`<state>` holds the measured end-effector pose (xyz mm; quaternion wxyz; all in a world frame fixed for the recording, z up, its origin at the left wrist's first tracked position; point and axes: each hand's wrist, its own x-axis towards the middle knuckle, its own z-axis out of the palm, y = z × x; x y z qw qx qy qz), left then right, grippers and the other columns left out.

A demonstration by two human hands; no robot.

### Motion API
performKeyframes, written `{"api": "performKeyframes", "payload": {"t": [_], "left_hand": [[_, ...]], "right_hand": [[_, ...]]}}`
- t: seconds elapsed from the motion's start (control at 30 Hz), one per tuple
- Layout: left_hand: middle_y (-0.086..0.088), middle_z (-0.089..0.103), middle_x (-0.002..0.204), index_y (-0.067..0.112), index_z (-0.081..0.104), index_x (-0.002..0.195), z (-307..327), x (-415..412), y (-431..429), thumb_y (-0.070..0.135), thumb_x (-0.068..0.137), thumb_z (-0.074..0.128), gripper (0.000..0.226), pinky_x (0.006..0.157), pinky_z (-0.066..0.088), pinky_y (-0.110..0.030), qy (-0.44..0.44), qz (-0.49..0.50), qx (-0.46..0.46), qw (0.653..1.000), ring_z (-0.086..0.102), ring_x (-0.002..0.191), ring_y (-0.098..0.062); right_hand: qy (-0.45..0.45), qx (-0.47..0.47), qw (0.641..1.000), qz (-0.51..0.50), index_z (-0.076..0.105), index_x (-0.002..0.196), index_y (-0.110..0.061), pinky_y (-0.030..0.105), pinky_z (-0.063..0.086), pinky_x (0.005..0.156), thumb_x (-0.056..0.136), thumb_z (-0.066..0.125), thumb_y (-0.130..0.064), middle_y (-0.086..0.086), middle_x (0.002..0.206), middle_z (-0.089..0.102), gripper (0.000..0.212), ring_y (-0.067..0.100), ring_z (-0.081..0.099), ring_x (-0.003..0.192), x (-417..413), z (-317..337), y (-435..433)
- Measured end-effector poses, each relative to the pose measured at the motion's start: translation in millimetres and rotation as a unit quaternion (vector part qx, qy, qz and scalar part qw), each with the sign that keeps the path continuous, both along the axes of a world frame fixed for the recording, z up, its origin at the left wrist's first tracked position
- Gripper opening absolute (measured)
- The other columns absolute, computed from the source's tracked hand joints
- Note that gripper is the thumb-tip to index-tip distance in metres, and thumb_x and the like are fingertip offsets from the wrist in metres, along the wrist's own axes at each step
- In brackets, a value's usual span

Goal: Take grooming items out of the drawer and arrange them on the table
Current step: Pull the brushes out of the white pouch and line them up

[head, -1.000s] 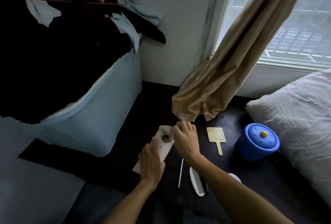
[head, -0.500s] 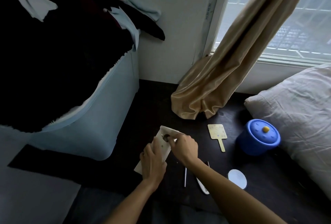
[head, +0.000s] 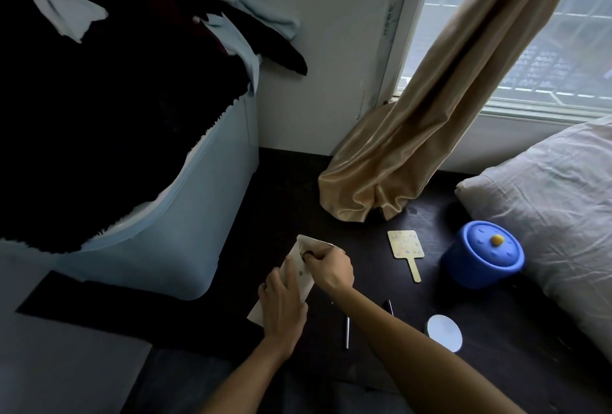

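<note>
Pale against the dark table [head: 374,274], found the flat packet [head: 299,277] tipped more steeply than a second before, its top corner pointing up and away. Found the right hand [head: 331,269] moved from the packet's top edge down onto the small dark hole near that end, fingertips pinching there. Saw the left hand [head: 281,306] as before, fingers pressed together and wrapped round the lower end. Lost most of the comb behind the right forearm, with only a dark tip [head: 388,306] left showing, and gained a full view of the round white disc [head: 443,332].

Noted the packet as cream, oblong and thin, with a small dot printed below the hole, held just above the table's front left part.

Counted, already laid out: a thin metal stick [head: 347,330] just beside the forearm, a yellowish hand mirror [head: 405,244] lying flat well right of the hands, and a blue lidded pot [head: 483,253] against the pillow [head: 546,208].

Saw bare tabletop between the hands and the mirror, and more behind, up to the bunched curtain [head: 381,181]. Found the left side hemmed by a blue-grey bin [head: 185,214] standing close to the packet.
</note>
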<state>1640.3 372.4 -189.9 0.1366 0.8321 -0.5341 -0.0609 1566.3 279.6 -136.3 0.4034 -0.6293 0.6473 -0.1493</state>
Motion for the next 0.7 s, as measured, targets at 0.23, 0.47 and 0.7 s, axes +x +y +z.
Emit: {"api": "performKeyframes", "payload": {"t": [0.23, 0.47, 0.7], "left_hand": [[-0.010, 0.040, 0.125, 0.019, 0.009, 0.145, -3.8, 8.9, 6.6, 0.029, 0.069, 0.074, 0.101, 0.094, 0.047, -0.041, -0.011, 0.004, 0.031, 0.999, 0.048, 0.110, -0.023], [-0.013, 0.044, 0.121, 0.017, 0.015, 0.144, -6.3, 9.0, 15.1, 0.027, 0.065, 0.077, 0.101, 0.089, 0.050, -0.041, -0.006, 0.022, 0.028, 0.999, 0.050, 0.108, -0.024], [-0.012, 0.045, 0.118, 0.018, 0.016, 0.142, 0.9, 1.2, 9.7, 0.025, 0.063, 0.078, 0.100, 0.086, 0.052, -0.041, 0.010, 0.024, 0.012, 1.000, 0.052, 0.103, -0.023]], "right_hand": [[-0.063, -0.003, 0.996, -0.055, 0.073, 0.083, -0.024, 0.025, 0.048, 0.056, 0.088, 0.062, -0.034, -0.006, 0.075, 0.068, 0.016, 0.010, 0.064, 0.069, -5.1, 4.9, -13.2], [-0.122, -0.010, 0.990, -0.073, 0.070, 0.089, -0.020, 0.023, 0.046, 0.056, 0.089, 0.060, -0.038, -0.006, 0.077, 0.067, 0.021, 0.006, 0.063, 0.065, -17.0, 14.8, -30.2], [-0.152, 0.015, 0.985, -0.077, 0.063, 0.097, -0.021, 0.028, 0.054, 0.074, 0.084, 0.064, -0.050, -0.010, 0.090, 0.067, 0.032, 0.006, 0.064, 0.083, -16.5, 1.2, -15.2]]}}
